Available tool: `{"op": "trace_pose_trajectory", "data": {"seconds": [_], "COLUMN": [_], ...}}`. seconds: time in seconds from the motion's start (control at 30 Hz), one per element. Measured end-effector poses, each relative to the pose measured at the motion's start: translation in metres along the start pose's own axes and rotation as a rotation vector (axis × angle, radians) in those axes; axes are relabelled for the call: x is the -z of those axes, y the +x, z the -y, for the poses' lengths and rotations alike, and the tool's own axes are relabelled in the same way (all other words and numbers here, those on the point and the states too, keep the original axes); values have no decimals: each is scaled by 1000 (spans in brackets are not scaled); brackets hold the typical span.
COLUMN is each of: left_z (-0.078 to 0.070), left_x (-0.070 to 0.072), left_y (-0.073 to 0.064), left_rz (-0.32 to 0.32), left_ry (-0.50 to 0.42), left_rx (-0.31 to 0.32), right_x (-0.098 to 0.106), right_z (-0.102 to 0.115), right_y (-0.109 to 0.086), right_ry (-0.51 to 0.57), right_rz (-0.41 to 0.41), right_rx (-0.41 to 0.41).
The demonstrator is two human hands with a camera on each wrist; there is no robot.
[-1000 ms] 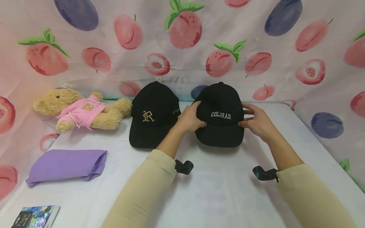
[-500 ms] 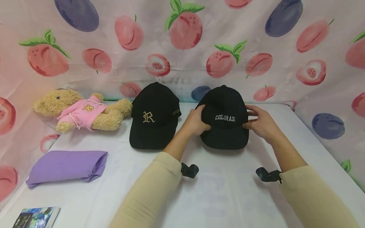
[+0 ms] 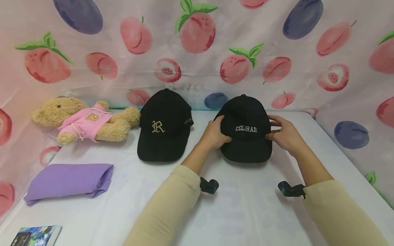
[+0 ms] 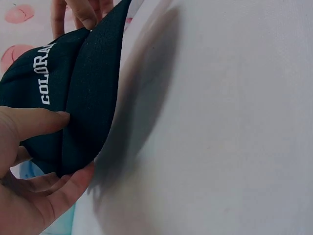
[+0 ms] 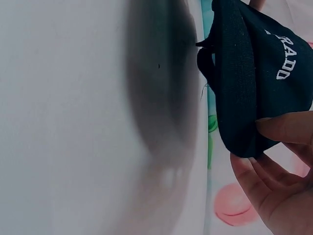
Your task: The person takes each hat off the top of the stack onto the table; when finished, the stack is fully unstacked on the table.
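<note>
A black cap with white COLORADO lettering (image 3: 246, 116) is held between both hands near the back of the table, its brim toward me. My left hand (image 3: 213, 133) grips its left side, the thumb (image 4: 44, 120) on top by the brim seam and other fingers underneath. On the opposite side my right hand (image 3: 284, 133) pinches the cap the same way, its thumb (image 5: 286, 128) at the brim seam. Both wrist views show a shadow on the cloth beside the brim. To the left stands another black cap with a gold R (image 3: 164, 126), apart from the hands.
A teddy bear in a pink top (image 3: 89, 119) lies at the back left, its feet near the second cap. Nearer on the left are a folded purple cloth (image 3: 69, 181) and a colourful book (image 3: 38, 235). A fruit-print curtain (image 3: 197, 75) hangs behind the white table (image 3: 246, 205).
Both hands have shifted the COLORADO cap to the right and slightly toward me, widening the gap from the other cap. The hold on it looks the same.
</note>
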State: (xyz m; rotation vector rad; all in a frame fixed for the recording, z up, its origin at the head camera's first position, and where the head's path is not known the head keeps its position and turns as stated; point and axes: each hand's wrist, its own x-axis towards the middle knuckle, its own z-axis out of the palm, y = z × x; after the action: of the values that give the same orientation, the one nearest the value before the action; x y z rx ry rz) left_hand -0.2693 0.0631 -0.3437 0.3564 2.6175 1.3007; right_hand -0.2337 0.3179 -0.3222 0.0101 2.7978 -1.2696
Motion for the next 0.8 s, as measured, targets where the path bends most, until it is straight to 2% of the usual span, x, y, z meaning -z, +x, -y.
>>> {"op": "trace_pose_trajectory", "data": {"seconds": [0.37,0.63,0.8], "left_z": [-2,-7,-10], "left_x": [-18,-28,-34], "left_y": [4,5,5], "left_rz": [-4,-46,-39], "left_ry": [-6,-15,-24], "left_rx": [-24,8,16], "right_x": [7,10,12], "right_z": [-12,-15,-21], "right_y": [0,0,0], "right_ry": [-19,-33,-30], "right_rz": [-8,-14,-23], "right_rx": [-13,-10,-5]}}
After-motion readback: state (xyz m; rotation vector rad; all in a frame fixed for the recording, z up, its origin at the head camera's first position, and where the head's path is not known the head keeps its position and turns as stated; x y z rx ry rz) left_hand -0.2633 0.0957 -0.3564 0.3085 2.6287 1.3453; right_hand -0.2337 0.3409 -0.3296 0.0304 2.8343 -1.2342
